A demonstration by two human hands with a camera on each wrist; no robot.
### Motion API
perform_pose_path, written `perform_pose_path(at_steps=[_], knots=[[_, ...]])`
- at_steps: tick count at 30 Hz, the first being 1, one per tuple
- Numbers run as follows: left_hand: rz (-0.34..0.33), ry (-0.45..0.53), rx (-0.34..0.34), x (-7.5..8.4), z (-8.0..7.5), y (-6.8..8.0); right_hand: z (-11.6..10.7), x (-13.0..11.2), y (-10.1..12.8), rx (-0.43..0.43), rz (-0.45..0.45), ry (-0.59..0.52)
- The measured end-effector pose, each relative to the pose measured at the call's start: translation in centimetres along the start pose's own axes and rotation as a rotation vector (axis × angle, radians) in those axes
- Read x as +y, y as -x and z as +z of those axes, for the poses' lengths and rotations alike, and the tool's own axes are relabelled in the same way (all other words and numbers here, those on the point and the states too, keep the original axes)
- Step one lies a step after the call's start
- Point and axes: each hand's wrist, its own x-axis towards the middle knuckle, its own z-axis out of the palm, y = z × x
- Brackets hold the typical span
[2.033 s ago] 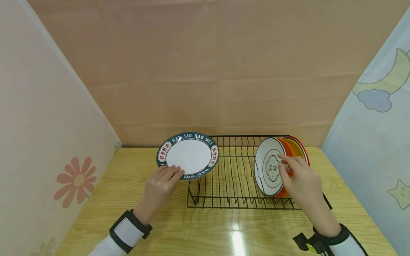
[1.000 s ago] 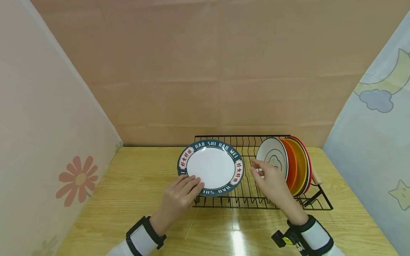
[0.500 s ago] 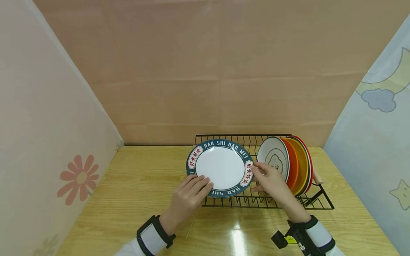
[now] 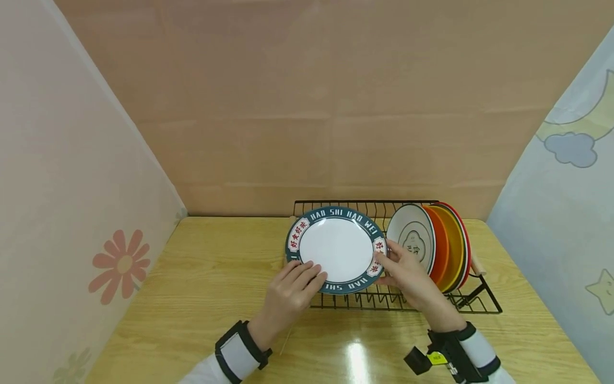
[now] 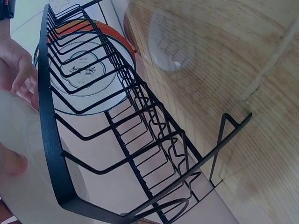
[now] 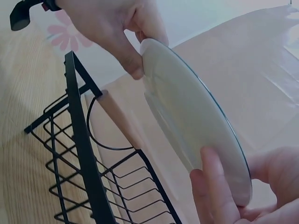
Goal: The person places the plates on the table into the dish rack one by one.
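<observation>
A white plate with a dark teal lettered rim (image 4: 338,249) is held tilted over the left part of a black wire dish rack (image 4: 475,304). My left hand (image 4: 292,290) grips its lower left edge. My right hand (image 4: 408,272) pinches its right edge. The right wrist view shows the plate's pale underside (image 6: 191,116) between both hands. Upright in the right end of the rack (image 5: 51,149) stand a white patterned plate (image 4: 412,237), an orange plate (image 4: 440,250) and further coloured plates behind. The patterned plate (image 5: 84,74) also shows through the wires in the left wrist view.
The rack sits at the back right of a light wooden table (image 4: 192,298). A beige wall runs close behind, with a flowered panel (image 4: 72,213) on the left and a moon-and-cloud panel (image 4: 566,176) on the right. The rack's wooden handle (image 4: 477,265) sticks out at its right end.
The teal-rimmed plate has travelled right from the table's left side to over the rack. My right hand left the standing white plate and took hold of the teal plate's right edge.
</observation>
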Motion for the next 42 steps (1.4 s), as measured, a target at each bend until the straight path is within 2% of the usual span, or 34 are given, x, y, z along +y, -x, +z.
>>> perform_pose_path(at_steps=[13, 23, 42], knots=[[-0.005, 0.009, -0.016, 0.2, 0.1, 0.1, 0.6, 0.1, -0.2, 0.016, 0.009, -0.106], [-0.007, 0.061, -0.085, -0.1, 0.1, -0.1, 0.5, -0.4, 0.0, 0.059, 0.020, -0.095], [-0.004, 0.086, -0.099, -0.9, -0.2, -0.6, 0.3, -1.4, 0.4, 0.099, -0.051, -0.085]])
